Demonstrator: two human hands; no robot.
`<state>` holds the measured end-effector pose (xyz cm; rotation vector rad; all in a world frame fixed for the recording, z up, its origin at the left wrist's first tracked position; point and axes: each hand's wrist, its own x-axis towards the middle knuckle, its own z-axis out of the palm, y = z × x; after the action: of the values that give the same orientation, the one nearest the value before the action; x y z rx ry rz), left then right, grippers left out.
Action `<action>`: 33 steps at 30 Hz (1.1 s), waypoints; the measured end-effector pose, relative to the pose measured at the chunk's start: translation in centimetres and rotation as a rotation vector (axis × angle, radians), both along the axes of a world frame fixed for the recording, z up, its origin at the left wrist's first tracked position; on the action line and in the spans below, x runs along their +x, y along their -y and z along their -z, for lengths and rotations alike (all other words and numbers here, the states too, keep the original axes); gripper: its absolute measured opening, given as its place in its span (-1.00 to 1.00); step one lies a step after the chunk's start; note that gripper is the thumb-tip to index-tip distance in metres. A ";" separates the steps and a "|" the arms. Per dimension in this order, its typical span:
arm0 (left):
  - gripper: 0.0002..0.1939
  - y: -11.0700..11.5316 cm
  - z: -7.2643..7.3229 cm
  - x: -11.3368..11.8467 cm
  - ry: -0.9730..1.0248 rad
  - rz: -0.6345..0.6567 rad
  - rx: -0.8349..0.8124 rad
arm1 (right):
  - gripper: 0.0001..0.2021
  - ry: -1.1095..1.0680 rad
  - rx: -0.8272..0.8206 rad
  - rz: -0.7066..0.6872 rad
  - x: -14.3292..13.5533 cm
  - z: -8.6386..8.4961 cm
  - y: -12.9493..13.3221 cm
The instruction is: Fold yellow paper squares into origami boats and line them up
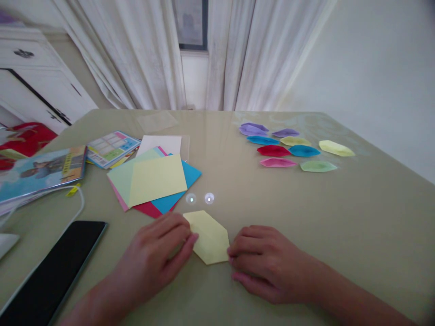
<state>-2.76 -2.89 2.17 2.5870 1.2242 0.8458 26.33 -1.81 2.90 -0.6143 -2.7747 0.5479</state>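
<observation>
A pale yellow sheet of folding paper [210,238], creased into a six-sided shape, is in front of me at the table's near side. My left hand [159,253] pinches its left edge between thumb and fingers. At its right corner, my right hand [268,262] has its fingers bent together and touching the paper; whether they grip it is hard to see. Beyond my left hand lies a fanned pile of coloured paper, with a yellow sheet [158,179] on top and a blue sheet [190,176] sticking out.
Several folded paper pieces, among them a red one [273,151] and a green one [318,166], lie at the far right of the table [374,217]. On the left are a black phone [54,271], a white cable [82,199], a picture book [44,170] and a printed card [113,148].
</observation>
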 end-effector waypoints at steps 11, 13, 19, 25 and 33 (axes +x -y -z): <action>-0.56 -1.7 1.2 -1.8 -0.148 -0.010 -0.161 | -0.77 -0.012 0.071 0.158 0.7 1.0 -2.1; -0.63 -1.8 1.6 -1.7 -0.102 -0.044 -0.184 | -0.78 0.036 0.028 0.224 0.5 0.3 -2.6; -0.87 -2.1 2.9 -1.1 0.048 -0.058 -0.289 | -0.63 0.322 -0.031 0.506 -2.1 -2.8 -3.2; -0.93 -1.2 2.7 0.0 0.228 -0.070 -0.278 | -0.75 0.105 -0.027 0.538 -4.0 -0.5 -3.5; -0.95 0.7 1.5 1.6 0.519 -0.104 -0.380 | -0.95 -0.364 -0.150 0.452 -2.6 1.6 -3.0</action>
<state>-1.17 -3.63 0.70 1.8636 1.2165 1.0895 23.69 1.21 1.28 -1.0238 -2.1765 0.6854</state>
